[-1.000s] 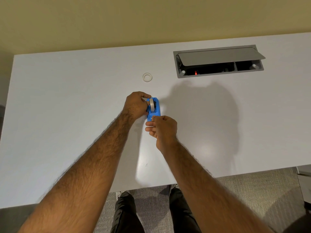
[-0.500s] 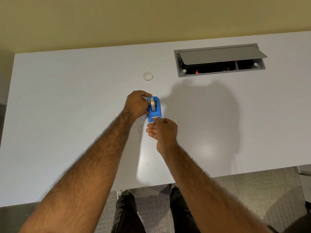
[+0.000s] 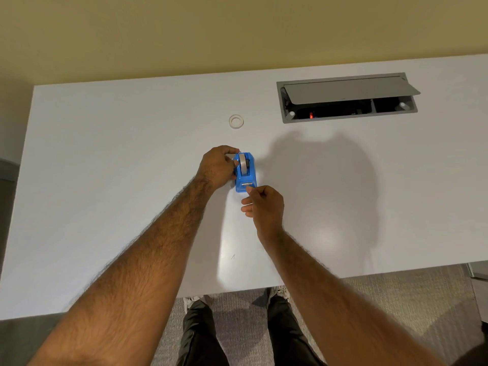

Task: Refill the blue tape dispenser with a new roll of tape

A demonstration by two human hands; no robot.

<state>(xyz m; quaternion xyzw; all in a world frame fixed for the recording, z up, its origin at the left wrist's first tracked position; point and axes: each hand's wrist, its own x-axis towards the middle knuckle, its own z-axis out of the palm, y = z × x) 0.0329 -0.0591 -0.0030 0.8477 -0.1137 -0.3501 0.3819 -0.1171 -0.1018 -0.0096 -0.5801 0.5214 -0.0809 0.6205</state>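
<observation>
The blue tape dispenser point(image 3: 246, 175) stands on the white table point(image 3: 105, 180) near its middle, cutter end toward me. A roll of tape point(image 3: 243, 165) sits upright in its cradle. My left hand point(image 3: 219, 166) grips the dispenser's left side and back. Just in front of the cutter is my right hand point(image 3: 264, 204), thumb and forefinger pinched together at the blade; whether a tape end lies between them is too small to tell. A small empty white tape core point(image 3: 236, 121) lies flat on the table beyond the dispenser.
An open grey cable box point(image 3: 348, 100) with a raised lid is set into the table at the back right. A yellow wall runs behind the table. My legs and grey carpet show below the near edge.
My right hand has drawn back a little from the dispenser's front toward me, uncovering the cutter. The left hand keeps its hold on the dispenser.
</observation>
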